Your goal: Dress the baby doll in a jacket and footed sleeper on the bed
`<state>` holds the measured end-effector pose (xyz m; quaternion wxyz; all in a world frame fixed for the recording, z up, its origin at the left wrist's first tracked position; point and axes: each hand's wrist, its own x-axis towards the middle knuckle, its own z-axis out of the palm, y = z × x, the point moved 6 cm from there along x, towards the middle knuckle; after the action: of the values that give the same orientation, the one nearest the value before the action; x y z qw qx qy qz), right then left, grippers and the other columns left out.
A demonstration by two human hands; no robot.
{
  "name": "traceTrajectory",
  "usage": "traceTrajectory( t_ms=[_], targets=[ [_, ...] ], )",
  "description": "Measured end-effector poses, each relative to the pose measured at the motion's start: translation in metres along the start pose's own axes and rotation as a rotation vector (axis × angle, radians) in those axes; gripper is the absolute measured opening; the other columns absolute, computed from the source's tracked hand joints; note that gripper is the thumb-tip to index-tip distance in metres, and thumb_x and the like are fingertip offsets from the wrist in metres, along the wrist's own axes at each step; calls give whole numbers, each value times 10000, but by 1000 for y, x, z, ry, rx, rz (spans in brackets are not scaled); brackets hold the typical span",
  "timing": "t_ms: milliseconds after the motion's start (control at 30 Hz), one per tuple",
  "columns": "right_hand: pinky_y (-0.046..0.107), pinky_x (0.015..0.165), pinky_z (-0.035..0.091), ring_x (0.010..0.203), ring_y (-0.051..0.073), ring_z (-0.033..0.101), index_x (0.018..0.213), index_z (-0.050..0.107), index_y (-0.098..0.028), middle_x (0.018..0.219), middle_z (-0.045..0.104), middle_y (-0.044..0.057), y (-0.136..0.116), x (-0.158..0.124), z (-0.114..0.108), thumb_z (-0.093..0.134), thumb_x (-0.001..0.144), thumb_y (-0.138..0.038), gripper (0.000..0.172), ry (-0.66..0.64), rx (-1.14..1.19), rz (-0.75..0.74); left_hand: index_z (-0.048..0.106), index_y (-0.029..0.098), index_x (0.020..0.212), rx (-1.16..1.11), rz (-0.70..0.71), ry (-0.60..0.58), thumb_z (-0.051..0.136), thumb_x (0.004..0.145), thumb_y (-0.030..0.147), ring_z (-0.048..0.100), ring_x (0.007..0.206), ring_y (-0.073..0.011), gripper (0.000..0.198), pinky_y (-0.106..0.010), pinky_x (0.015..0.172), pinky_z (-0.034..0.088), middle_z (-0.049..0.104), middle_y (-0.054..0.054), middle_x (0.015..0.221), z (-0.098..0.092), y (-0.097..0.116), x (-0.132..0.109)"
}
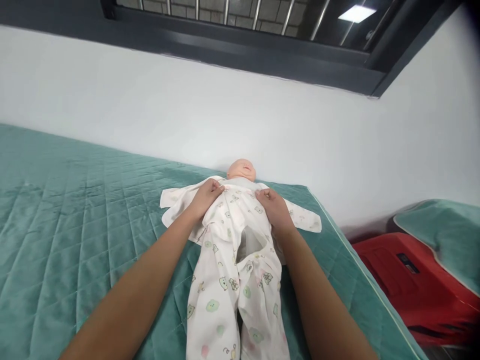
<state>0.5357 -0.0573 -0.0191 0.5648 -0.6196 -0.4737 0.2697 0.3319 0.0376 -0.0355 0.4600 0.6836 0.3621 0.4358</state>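
A baby doll [240,169] lies on its back with its head toward the wall. White printed baby pants [213,295] are spread over its front, the legs reaching toward me and an opening showing at the crotch. My left hand [207,196] pinches the waistband at its left corner, near the doll's chest. At the right corner of the same waistband, my right hand [275,206] has its fingers closed on the cloth. Underneath is a white baby top [305,216] with its sleeves stretched out to both sides. The doll's body and legs are hidden by the clothes.
A green quilted cover [93,210] lies under the doll, its piped edge running down the right side. Beyond that edge stands a red plastic chair [408,280] with green cloth [442,240] over it. A white wall [150,105] and a dark-framed barred window [243,45] rise behind.
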Motion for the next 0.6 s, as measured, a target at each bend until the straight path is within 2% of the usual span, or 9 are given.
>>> traceTrajectory(
  t_ms=[133, 233, 333, 400, 533, 600],
  targets=[
    [265, 569, 384, 577, 122, 450, 687, 516, -218, 640, 545, -46, 7, -9, -4, 784, 666, -531, 412, -19, 379, 136, 504, 201, 780, 99, -25, 66, 561, 846, 333, 499, 711, -147, 158, -249, 669, 371, 522, 37, 712, -10, 11, -15],
    [252, 530, 357, 534, 103, 410, 655, 505, -211, 594, 504, -61, 9, -14, -14, 829, 631, -456, 406, 30, 450, 163, 499, 208, 766, 236, -35, 133, 538, 861, 308, 501, 702, -148, 143, -247, 656, 362, 533, 40, 693, -19, 13, -24],
    [250, 507, 324, 514, 99, 380, 639, 505, -209, 555, 463, -69, 14, -20, -25, 810, 633, -464, 398, 98, 346, 167, 499, 208, 768, 253, -32, 186, 529, 859, 303, 518, 712, -154, 135, -253, 667, 369, 556, 33, 699, -25, 8, -28],
    [252, 525, 331, 536, 109, 409, 652, 531, -203, 567, 495, -58, 17, -25, -29, 787, 648, -481, 378, 102, 229, 171, 508, 203, 756, 239, -44, 191, 533, 848, 305, 529, 723, -158, 140, -258, 680, 381, 570, 23, 709, -26, 4, -28],
    [254, 558, 339, 587, 127, 461, 703, 575, -192, 629, 580, -32, 23, -35, -31, 706, 712, -490, 326, 26, -34, 163, 550, 187, 738, 252, -84, 90, 522, 818, 265, 554, 758, -168, 114, -264, 695, 404, 621, -4, 762, -21, 3, -32],
    [247, 555, 333, 590, 126, 464, 737, 572, -197, 644, 590, -36, 26, -38, -33, 667, 741, -458, 277, -16, -90, 145, 565, 186, 758, 270, -84, 29, 504, 804, 232, 562, 775, -175, 89, -269, 697, 413, 644, -10, 790, -18, 5, -35]
  ],
)
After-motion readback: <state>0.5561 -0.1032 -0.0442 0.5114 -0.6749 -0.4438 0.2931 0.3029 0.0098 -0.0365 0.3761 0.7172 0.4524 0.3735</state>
